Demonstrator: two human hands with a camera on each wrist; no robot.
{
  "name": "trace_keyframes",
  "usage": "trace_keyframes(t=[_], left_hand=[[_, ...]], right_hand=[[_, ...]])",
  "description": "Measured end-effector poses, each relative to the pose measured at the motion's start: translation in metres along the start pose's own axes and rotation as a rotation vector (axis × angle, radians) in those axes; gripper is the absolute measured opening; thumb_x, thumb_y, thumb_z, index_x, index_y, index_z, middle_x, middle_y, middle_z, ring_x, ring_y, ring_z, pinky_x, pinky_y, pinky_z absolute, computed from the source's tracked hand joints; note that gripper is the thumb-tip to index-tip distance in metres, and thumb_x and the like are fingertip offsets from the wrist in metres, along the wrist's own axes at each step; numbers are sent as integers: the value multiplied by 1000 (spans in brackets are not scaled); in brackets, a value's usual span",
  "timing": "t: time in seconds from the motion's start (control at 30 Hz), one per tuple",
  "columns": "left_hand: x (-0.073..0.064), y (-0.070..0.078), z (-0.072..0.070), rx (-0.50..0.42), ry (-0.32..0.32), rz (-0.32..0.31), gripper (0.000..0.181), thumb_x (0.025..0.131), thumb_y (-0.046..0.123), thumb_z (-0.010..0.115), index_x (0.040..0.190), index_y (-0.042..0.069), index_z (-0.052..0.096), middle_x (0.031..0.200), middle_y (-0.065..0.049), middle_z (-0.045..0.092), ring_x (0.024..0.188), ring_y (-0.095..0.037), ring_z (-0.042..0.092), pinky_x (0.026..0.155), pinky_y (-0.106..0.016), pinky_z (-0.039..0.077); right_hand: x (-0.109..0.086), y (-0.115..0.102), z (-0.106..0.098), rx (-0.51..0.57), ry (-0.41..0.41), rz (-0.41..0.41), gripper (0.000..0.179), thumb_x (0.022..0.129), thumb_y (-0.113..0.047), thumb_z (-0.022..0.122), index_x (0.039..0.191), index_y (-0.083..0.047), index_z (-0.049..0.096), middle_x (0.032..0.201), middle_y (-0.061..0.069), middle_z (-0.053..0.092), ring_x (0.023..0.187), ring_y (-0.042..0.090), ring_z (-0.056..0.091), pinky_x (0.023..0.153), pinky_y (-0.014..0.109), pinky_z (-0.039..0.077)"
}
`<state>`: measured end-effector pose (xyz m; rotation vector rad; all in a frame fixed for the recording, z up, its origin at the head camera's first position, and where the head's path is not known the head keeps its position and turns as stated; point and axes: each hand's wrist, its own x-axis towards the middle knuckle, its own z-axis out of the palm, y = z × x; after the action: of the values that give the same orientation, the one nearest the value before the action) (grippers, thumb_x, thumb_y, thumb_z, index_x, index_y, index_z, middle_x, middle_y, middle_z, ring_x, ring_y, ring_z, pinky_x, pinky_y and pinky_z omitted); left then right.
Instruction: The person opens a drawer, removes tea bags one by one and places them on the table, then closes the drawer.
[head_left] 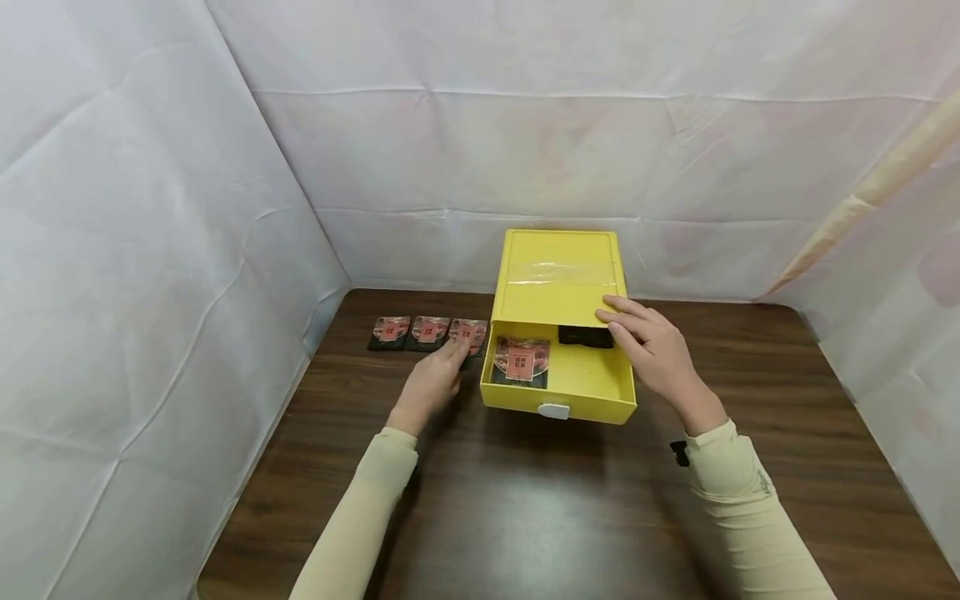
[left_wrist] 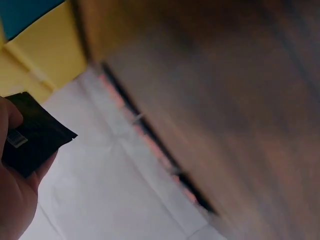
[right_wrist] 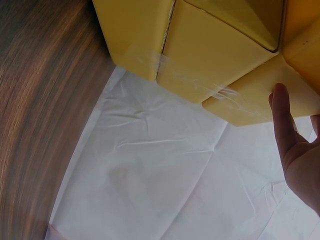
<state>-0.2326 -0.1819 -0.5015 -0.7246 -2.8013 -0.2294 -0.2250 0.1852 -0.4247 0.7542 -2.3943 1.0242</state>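
My left hand (head_left: 431,385) pinches a small dark packet (left_wrist: 37,135) between thumb and fingers; its back with a barcode label faces the left wrist camera. In the head view, that hand is left of a yellow drawer box (head_left: 558,250), its fingertips over the rightmost packet (head_left: 467,330) of a row. My right hand (head_left: 660,354) rests on the box's front right top edge with extended fingers. The drawer (head_left: 592,379) is pulled out. Inside, a red-and-black packet (head_left: 521,363) lies at the left and a black item (head_left: 585,336) at the back right, partly under the top.
Two more red-and-black packets, a middle one (head_left: 427,333) and a left one (head_left: 388,333), lie along the far side of the brown wooden table (head_left: 525,500). White sheeting (head_left: 450,150) stands behind the table and at both sides. A white handle (head_left: 554,411) sticks out from the drawer front.
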Motion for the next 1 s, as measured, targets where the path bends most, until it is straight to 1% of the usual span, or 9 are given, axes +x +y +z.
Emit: trace_keyframes(t=[0.23,0.43,0.5,0.53,0.6,0.67,0.77,0.9,1.0], left_hand=[[4,3,21,48,-160,-21,50,94,10,63,142,5,50,141,-13,51,127,-29,50,88,-42,51],[2,1,27,65,-232,-59,48,95,12,62,142,8,51,141,-13,50,128,-29,49,93,-43,48],[2,0,29,72,-245,-58,46,95,12,62,140,9,53,140,-12,52,124,-29,53,89,-42,50],[1,-1,30,78,-251,-53,44,95,13,62,139,9,55,139,-12,53,120,-29,56,87,-42,51],[1,-3,32,86,-255,-49,40,95,13,62,135,10,59,135,-11,57,113,-29,60,82,-42,53],[1,-4,34,97,-261,-48,37,95,13,63,131,10,62,130,-10,60,103,-28,64,76,-42,55],[0,-6,37,82,-287,-63,37,94,17,64,130,10,62,129,-10,60,100,-28,65,78,-42,54],[-1,-10,42,12,-362,-104,55,93,43,64,137,10,56,138,-10,51,111,-28,60,90,-43,50],[-1,-12,45,-36,-388,-133,68,90,58,58,139,11,54,141,-11,47,118,-28,56,95,-43,47]], right_hand=[[0,1,0,6,4,10,28,101,-19,55,124,-10,69,139,0,54,125,27,49,86,42,41],[-1,-1,-1,-3,2,12,29,101,-20,54,125,-11,68,140,-1,53,123,24,51,75,34,37],[-2,-1,-1,-5,-2,19,29,101,-20,54,125,-12,68,140,-1,53,98,18,60,66,29,37],[-2,-1,0,-4,-2,21,29,101,-21,54,126,-13,68,140,-1,53,86,14,60,62,27,36],[-2,-1,0,-3,2,25,29,101,-21,54,126,-14,68,140,-2,53,61,9,48,53,24,32],[-2,-1,0,2,8,24,29,101,-20,54,126,-14,68,140,-2,53,47,9,31,47,23,29],[-2,-1,0,8,15,21,28,101,-20,55,125,-14,68,139,-3,54,46,7,29,46,22,28],[-3,0,0,11,15,23,29,101,-19,55,126,-13,68,140,-2,53,51,7,34,48,22,29],[-3,0,1,12,11,29,29,101,-20,54,126,-13,68,140,-2,53,52,7,35,48,22,29]])
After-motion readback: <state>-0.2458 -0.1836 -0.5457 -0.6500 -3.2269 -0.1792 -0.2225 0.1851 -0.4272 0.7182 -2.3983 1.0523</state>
